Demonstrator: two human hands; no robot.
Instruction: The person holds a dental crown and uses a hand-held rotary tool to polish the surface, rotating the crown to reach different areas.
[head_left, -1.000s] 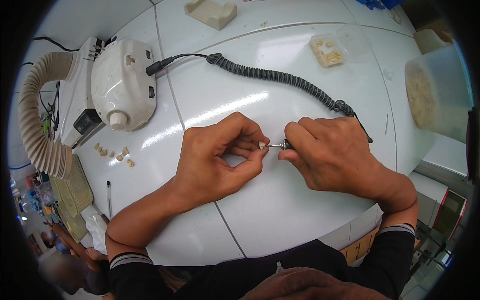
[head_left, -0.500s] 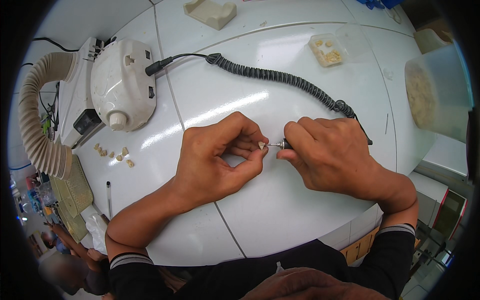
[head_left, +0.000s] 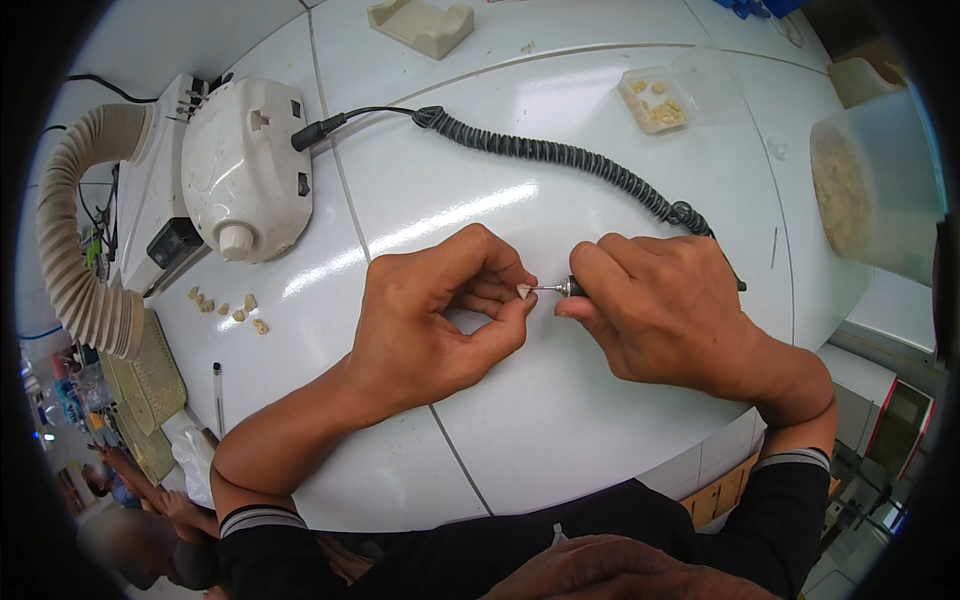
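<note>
pinching a small pale piece (head_left: 523, 292) between thumb and fingertips, my left hand (head_left: 432, 310) curls nearly closed above the white table (head_left: 570, 430). my right hand (head_left: 665, 310) is wrapped around a black-handled tool (head_left: 574, 287), its thin metal bit (head_left: 547, 289) at the piece's right side. beyond, a coiled black cord (head_left: 550, 152) leads from a white machine (head_left: 235, 165) toward that hand; loose pale chunks (head_left: 250, 301) lie near the machine.

A white table (head_left: 590, 430) bears pale chunks (head_left: 251, 302), pen (head_left: 218, 400) and machine (head_left: 225, 165).

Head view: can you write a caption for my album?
Over a white table, the left hand pinches a pale piece while the right hand points a tool at it.
</note>
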